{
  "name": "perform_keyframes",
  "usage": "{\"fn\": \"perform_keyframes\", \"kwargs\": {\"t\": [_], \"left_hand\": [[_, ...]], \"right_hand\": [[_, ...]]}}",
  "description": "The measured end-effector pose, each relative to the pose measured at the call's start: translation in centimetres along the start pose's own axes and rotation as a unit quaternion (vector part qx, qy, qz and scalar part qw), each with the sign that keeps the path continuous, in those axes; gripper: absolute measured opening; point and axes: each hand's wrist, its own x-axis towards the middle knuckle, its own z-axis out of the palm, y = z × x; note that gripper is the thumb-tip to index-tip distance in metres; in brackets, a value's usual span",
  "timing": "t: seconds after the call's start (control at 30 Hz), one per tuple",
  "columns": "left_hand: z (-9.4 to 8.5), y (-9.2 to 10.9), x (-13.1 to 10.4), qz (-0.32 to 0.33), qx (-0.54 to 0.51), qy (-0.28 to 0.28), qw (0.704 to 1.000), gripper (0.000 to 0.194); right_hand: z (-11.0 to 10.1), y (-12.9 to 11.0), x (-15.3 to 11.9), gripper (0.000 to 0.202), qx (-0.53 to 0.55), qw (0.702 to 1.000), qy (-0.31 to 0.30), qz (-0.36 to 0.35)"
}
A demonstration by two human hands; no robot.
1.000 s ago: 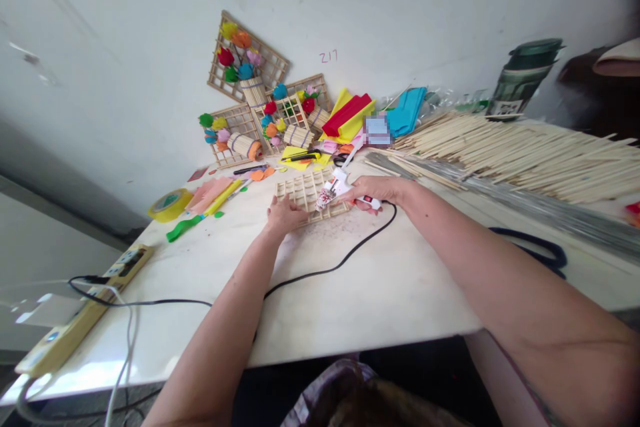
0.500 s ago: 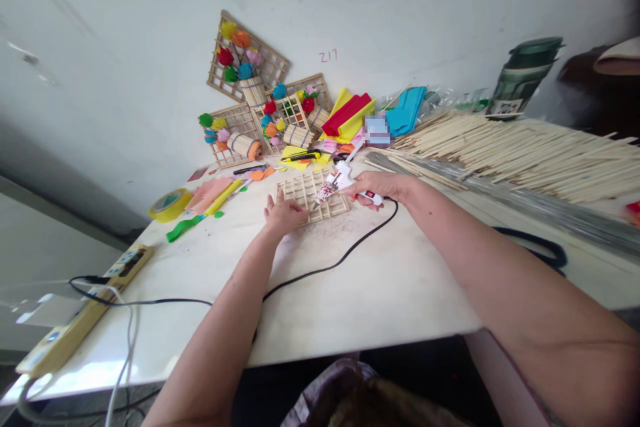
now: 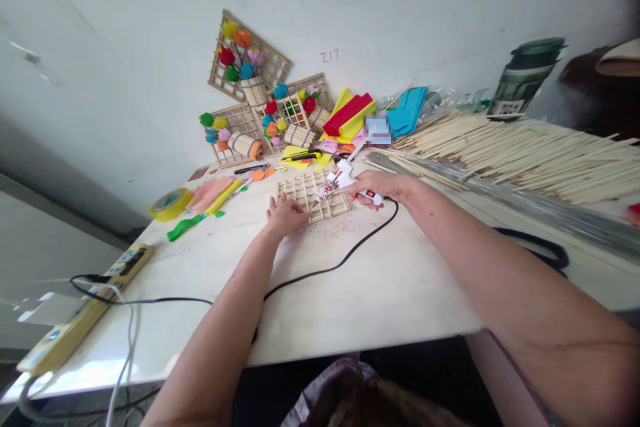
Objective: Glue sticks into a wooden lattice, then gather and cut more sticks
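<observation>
A lattice of pale wooden sticks [image 3: 327, 211] lies flat on the table. My left hand [image 3: 286, 215] is at its near left corner, thumb and forefinger closed on the edge and the other fingers raised. From the right, my right hand [image 3: 373, 188] grips a white hot glue gun [image 3: 343, 175] by its handle. The gun's nozzle points down and left, close over the lattice near my left fingertips. Whether the nozzle touches the sticks is too small to tell. A black cord [image 3: 340, 265] runs from the handle across the table.
Finished lattices with paper flowers [image 3: 245, 70] lean against the wall. Loose sticks [image 3: 520, 153] are heaped at right, near a dark green bottle [image 3: 525, 80]. A utility knife [image 3: 301, 156], yellow tape roll [image 3: 171, 204] and power strip [image 3: 93, 307] also lie on the table.
My left hand's raised fingers have curled slightly. The glue gun and the lattice stay almost where they were.
</observation>
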Motion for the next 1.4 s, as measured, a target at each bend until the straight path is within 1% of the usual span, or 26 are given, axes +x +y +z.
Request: {"fn": "perform_keyframes", "kwargs": {"t": [0.2,0.37,0.47,0.6,0.7,0.77,0.87,0.97,1.07,1.27,1.4], "left_hand": [[-0.1,0.1,0.1,-0.007,0.016,-0.007,1.000,0.036],[-0.2,0.2,0.1,-0.004,0.026,0.000,1.000,0.032],[-0.1,0.2,0.1,-0.008,0.033,-0.007,0.999,0.031],[0.0,0.1,0.4,-0.009,0.044,-0.010,0.999,0.033],[0.1,0.0,0.4,-0.011,0.058,-0.002,0.998,0.037],[-0.2,0.0,0.3,-0.011,0.061,0.009,0.998,0.041],[-1.2,0.0,0.0,-0.008,0.053,0.018,0.998,0.046],[-2.4,0.1,-0.1,0.017,0.050,-0.007,0.999,0.051],[-3.2,0.3,0.0,0.041,0.069,-0.033,0.996,0.056],[-3.6,-0.1,0.8,0.091,0.100,-0.088,0.987,0.077],[-3.6,-0.5,1.7,0.139,0.124,-0.106,0.977,0.081]], "right_hand": [[0.0,0.1,0.1,0.039,0.009,1.000,0.006,-0.001],[-0.1,0.3,0.2,0.038,0.011,1.000,0.012,-0.005],[-0.2,0.5,0.2,0.037,0.014,1.000,0.017,-0.011],[-0.2,0.5,0.2,0.038,0.023,0.999,0.016,-0.019],[-0.2,0.5,0.2,0.037,0.030,0.999,0.017,-0.036],[-0.2,0.5,0.2,0.037,0.037,0.998,0.022,-0.045],[-0.4,0.7,0.3,0.037,0.045,0.997,0.031,-0.045],[-0.5,1.0,0.4,0.037,0.051,0.996,0.046,-0.049],[-0.7,1.3,0.6,0.038,0.062,0.995,0.063,-0.055],[-0.9,1.6,0.8,0.038,0.078,0.992,0.078,-0.059],[-0.8,1.7,0.8,0.036,0.092,0.990,0.086,-0.059]]}}
